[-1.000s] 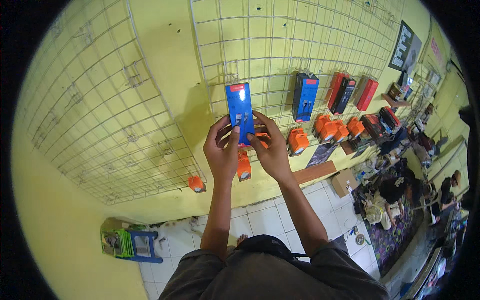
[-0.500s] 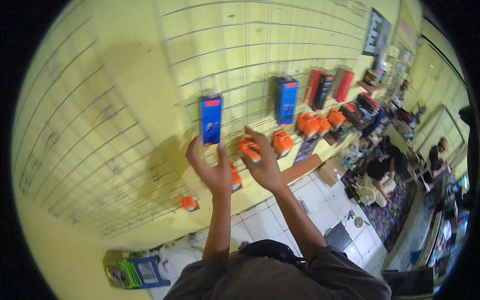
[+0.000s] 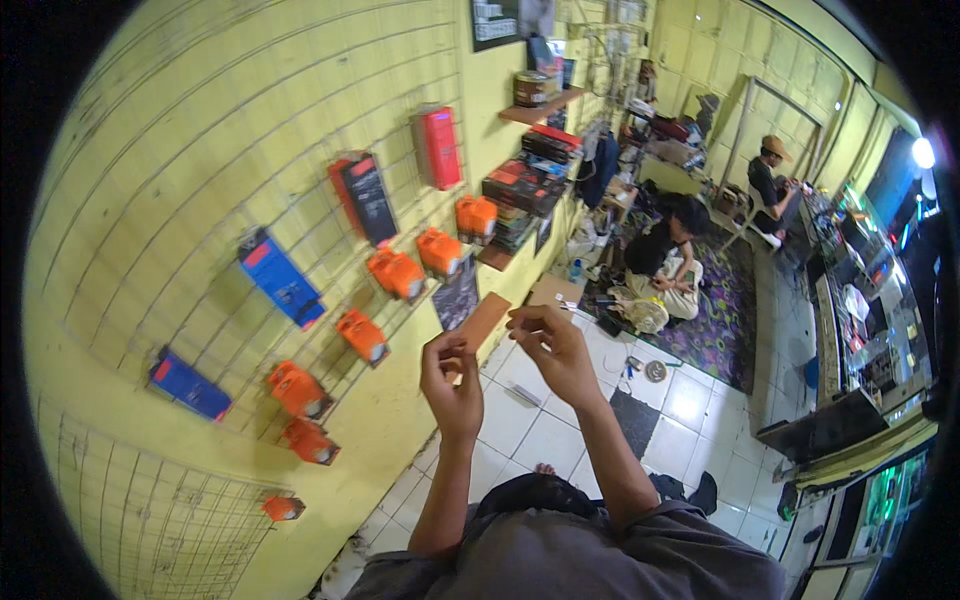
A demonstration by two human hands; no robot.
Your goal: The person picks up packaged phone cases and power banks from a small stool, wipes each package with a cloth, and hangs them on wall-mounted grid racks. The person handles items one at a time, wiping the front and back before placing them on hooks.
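Observation:
In front of my chest, my left hand (image 3: 453, 390) is raised with its fingers loosely curled and a gap between fingers and thumb; I see nothing held in it. My right hand (image 3: 555, 355) is up beside it, fingers bent and thumb apart, holding nothing visible. Behind my left fingertips shows a brown wooden board (image 3: 487, 318) low along the wall. Left of my hands, blue boxes (image 3: 280, 278) hang on a wire wall grid (image 3: 215, 175). Several orange packs (image 3: 362, 336) stand in a row below them; neither hand touches these.
Further along the wall hang a red box (image 3: 437, 148) and a black box (image 3: 370, 200). Shelves hold boxes (image 3: 525, 185) and a tin (image 3: 531, 89). One person (image 3: 665, 260) sits on a patterned carpet (image 3: 725, 310); another (image 3: 770, 190) is beside a glass counter (image 3: 850, 340). A cardboard box (image 3: 555, 292) stands on white tiles.
My view has turned to the right, bringing the room and counter further in. Both hands have come away from in front of the blue box and the orange packs, and their fingers are more curled.

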